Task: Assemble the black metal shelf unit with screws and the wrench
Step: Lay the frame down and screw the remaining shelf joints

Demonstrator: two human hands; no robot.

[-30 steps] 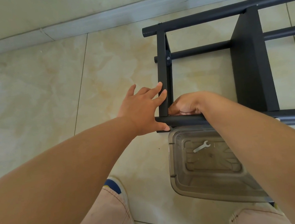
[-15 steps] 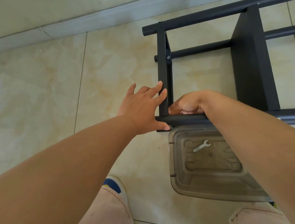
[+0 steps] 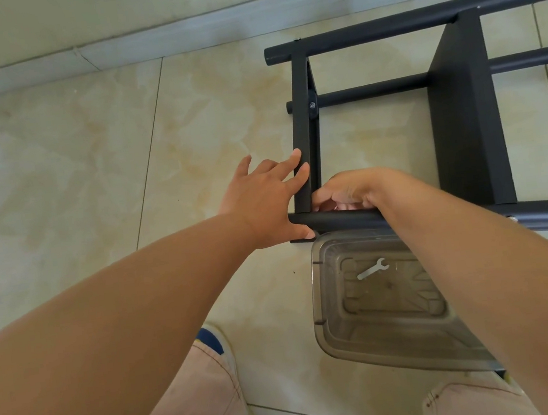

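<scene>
The black metal shelf unit (image 3: 465,115) lies on its side on the tiled floor, with round tubes and flat shelf panels. My left hand (image 3: 265,201) presses against the end panel (image 3: 304,127) at the near corner, fingers spread along it and thumb on the near tube (image 3: 346,219). My right hand (image 3: 349,189) is curled inside that corner, fingers pinched at the joint; what they hold is hidden. A small silver wrench (image 3: 372,268) lies in a clear plastic box (image 3: 326,335) just below the near tube. A screw (image 3: 312,105) sits in the end panel.
A wall and pale baseboard (image 3: 242,14) run along the top. My knees (image 3: 200,406) and a shoe (image 3: 213,339) are at the bottom edge. Open floor tiles (image 3: 72,180) stretch to the left of the shelf.
</scene>
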